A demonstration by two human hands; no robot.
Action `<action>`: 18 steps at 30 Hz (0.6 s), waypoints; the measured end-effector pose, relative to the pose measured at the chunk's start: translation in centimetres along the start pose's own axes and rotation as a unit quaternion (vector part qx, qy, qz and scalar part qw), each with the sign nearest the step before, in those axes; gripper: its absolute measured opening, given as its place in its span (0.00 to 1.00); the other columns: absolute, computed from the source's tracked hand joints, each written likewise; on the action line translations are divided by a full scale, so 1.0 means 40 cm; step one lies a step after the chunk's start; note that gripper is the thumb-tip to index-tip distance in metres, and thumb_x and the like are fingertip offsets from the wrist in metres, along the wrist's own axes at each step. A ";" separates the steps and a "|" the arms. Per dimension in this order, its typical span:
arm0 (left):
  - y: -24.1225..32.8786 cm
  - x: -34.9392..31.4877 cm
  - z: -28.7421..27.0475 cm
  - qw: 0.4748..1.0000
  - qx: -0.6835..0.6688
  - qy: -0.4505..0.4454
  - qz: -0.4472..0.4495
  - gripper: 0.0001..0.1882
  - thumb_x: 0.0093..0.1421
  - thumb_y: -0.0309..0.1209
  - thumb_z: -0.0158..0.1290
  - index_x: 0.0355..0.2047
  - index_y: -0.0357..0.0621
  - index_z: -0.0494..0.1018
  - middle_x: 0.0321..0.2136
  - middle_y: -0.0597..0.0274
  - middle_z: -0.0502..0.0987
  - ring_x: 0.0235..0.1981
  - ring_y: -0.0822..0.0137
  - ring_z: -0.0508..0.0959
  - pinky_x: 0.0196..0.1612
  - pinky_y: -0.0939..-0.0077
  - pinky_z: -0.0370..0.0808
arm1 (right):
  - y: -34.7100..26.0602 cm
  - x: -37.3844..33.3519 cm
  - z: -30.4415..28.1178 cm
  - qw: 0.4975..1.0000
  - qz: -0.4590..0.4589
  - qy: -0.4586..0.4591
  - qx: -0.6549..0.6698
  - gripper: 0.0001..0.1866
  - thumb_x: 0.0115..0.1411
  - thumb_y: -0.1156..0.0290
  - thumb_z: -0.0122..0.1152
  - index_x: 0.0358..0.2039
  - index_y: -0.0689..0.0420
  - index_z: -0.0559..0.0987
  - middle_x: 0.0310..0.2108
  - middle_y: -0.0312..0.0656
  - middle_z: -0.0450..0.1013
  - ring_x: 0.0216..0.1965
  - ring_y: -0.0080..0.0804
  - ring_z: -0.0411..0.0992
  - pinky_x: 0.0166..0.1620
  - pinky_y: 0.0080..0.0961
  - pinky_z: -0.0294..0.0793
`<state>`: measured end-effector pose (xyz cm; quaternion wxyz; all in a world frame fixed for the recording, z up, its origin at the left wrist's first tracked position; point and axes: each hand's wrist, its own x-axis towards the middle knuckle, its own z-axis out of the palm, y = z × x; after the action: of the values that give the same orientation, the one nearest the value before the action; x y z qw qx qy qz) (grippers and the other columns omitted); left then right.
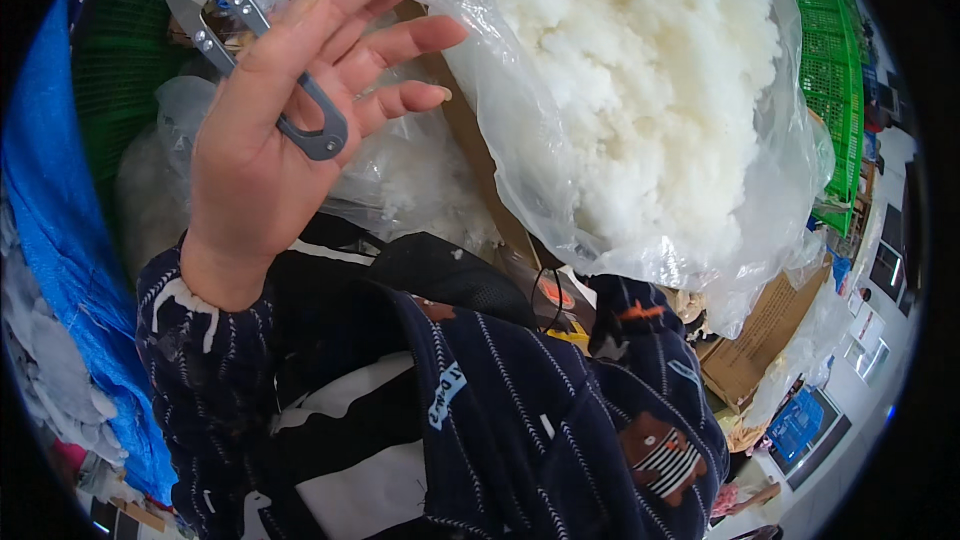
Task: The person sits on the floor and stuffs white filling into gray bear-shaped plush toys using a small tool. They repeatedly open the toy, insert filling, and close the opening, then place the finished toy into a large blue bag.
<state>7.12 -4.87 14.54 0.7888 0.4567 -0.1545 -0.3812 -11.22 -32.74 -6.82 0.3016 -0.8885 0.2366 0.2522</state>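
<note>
Head view. Nearest the camera: the person's dark striped sleeve, patterned with small bear figures, filling the lower frame. It runs up and to the right toward the clear plastic bag; the right hand is hidden behind or under that bag, so whether its grip is open or closed cannot be told.

The left hand is raised at upper left, palm toward the camera, fingers spread and extended. A pair of grey thread snips lies across the palm, its looped end near the ring finger, its two blades pointing up and left, parted. The grip is loose: the snips are hooked, not clenched. The fingertips touch the bag's upper edge.

The bag holds white fibre stuffing, heaped at upper centre and right. A green plastic crate stands behind it at right; blue sheeting runs down the left edge; a cardboard box sits below the bag.

Judgement: to work well here, keep the open blades turned away from the thin plastic, and pinch the bag's edge with fingertips only.
</note>
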 end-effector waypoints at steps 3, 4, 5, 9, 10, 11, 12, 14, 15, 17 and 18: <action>0.001 -0.006 -0.011 1.000 -0.016 -0.010 0.008 0.29 0.66 0.43 0.27 0.61 0.37 0.50 0.61 0.52 0.53 0.57 0.58 0.61 0.52 0.66 0.65 | -0.155 -0.162 -0.056 0.992 -0.010 -0.063 0.112 0.13 0.58 0.65 0.51 0.40 0.57 0.76 0.36 0.45 0.74 0.38 0.43 0.71 0.44 0.34 0.70; -0.001 -0.009 -0.014 1.000 -0.028 -0.007 0.009 0.29 0.66 0.43 0.27 0.61 0.37 0.50 0.61 0.52 0.54 0.56 0.58 0.62 0.52 0.67 0.65 | -0.198 -0.201 -0.055 0.986 -0.006 -0.080 0.144 0.13 0.58 0.65 0.51 0.40 0.57 0.76 0.36 0.45 0.74 0.38 0.43 0.71 0.44 0.34 0.70; -0.005 -0.013 -0.007 0.999 -0.030 -0.002 0.012 0.29 0.66 0.43 0.27 0.61 0.37 0.50 0.61 0.52 0.54 0.56 0.58 0.62 0.51 0.67 0.65 | -0.219 -0.220 -0.028 0.979 -0.012 -0.095 0.181 0.13 0.59 0.65 0.51 0.40 0.57 0.76 0.36 0.45 0.74 0.38 0.43 0.71 0.44 0.34 0.69; -0.010 -0.024 -0.010 0.998 0.027 -0.048 0.010 0.29 0.66 0.44 0.26 0.61 0.37 0.51 0.61 0.52 0.54 0.55 0.59 0.63 0.51 0.67 0.65 | -0.113 -0.140 0.313 0.973 -0.077 -0.025 0.215 0.10 0.57 0.69 0.51 0.35 0.60 0.76 0.34 0.48 0.73 0.37 0.46 0.70 0.43 0.36 0.69; -0.012 -0.032 -0.010 0.998 0.027 -0.052 0.011 0.29 0.66 0.44 0.26 0.61 0.37 0.51 0.61 0.52 0.54 0.55 0.59 0.62 0.51 0.68 0.65 | -0.061 -0.094 0.432 0.972 -0.110 0.005 0.209 0.09 0.56 0.70 0.52 0.32 0.62 0.75 0.33 0.49 0.72 0.36 0.47 0.70 0.42 0.36 0.68; -0.013 -0.037 -0.015 0.998 0.022 -0.054 0.013 0.29 0.66 0.44 0.26 0.61 0.37 0.51 0.61 0.52 0.54 0.55 0.59 0.62 0.51 0.68 0.65 | -0.034 -0.055 0.493 0.982 -0.132 0.055 0.121 0.08 0.55 0.72 0.52 0.31 0.63 0.75 0.34 0.51 0.72 0.38 0.48 0.69 0.42 0.37 0.68; -0.010 -0.038 -0.017 0.998 0.027 -0.051 0.017 0.29 0.66 0.44 0.26 0.61 0.37 0.51 0.61 0.52 0.55 0.55 0.59 0.62 0.51 0.68 0.65 | -0.010 -0.018 0.553 0.983 -0.147 0.109 0.033 0.07 0.53 0.74 0.52 0.30 0.63 0.75 0.35 0.53 0.71 0.40 0.49 0.68 0.41 0.38 0.67; 0.000 -0.037 -0.011 0.998 0.037 -0.047 0.017 0.29 0.66 0.44 0.26 0.61 0.37 0.51 0.60 0.52 0.55 0.55 0.59 0.63 0.51 0.68 0.65 | 0.075 0.020 0.651 0.979 -0.147 0.107 -0.094 0.07 0.52 0.75 0.51 0.30 0.60 0.76 0.40 0.55 0.68 0.46 0.52 0.65 0.45 0.42 0.66; 0.001 -0.036 -0.013 0.998 0.040 -0.044 0.032 0.29 0.66 0.44 0.26 0.61 0.38 0.51 0.60 0.52 0.55 0.55 0.59 0.63 0.51 0.68 0.65 | 0.074 0.032 0.661 0.970 -0.150 0.107 -0.155 0.07 0.52 0.75 0.51 0.31 0.59 0.76 0.42 0.56 0.67 0.49 0.54 0.63 0.46 0.43 0.66; 0.003 -0.029 -0.019 0.996 0.045 -0.039 0.062 0.29 0.66 0.44 0.25 0.61 0.38 0.51 0.60 0.52 0.55 0.55 0.59 0.63 0.51 0.68 0.65 | 0.091 -0.008 0.678 0.961 -0.172 0.052 -0.211 0.08 0.51 0.73 0.52 0.32 0.57 0.76 0.43 0.55 0.67 0.50 0.54 0.63 0.47 0.45 0.67; 0.010 -0.026 -0.020 0.998 0.015 -0.028 0.054 0.29 0.66 0.44 0.26 0.61 0.38 0.51 0.60 0.52 0.55 0.56 0.59 0.62 0.51 0.68 0.65 | 0.093 -0.010 0.670 0.958 -0.179 0.024 -0.221 0.08 0.51 0.73 0.52 0.32 0.57 0.76 0.43 0.55 0.67 0.49 0.54 0.63 0.47 0.45 0.67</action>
<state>7.11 -3.49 14.55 0.7965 0.4487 -0.2072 -0.3483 -21.84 -17.71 -26.63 0.1321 -0.9666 0.0195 0.2187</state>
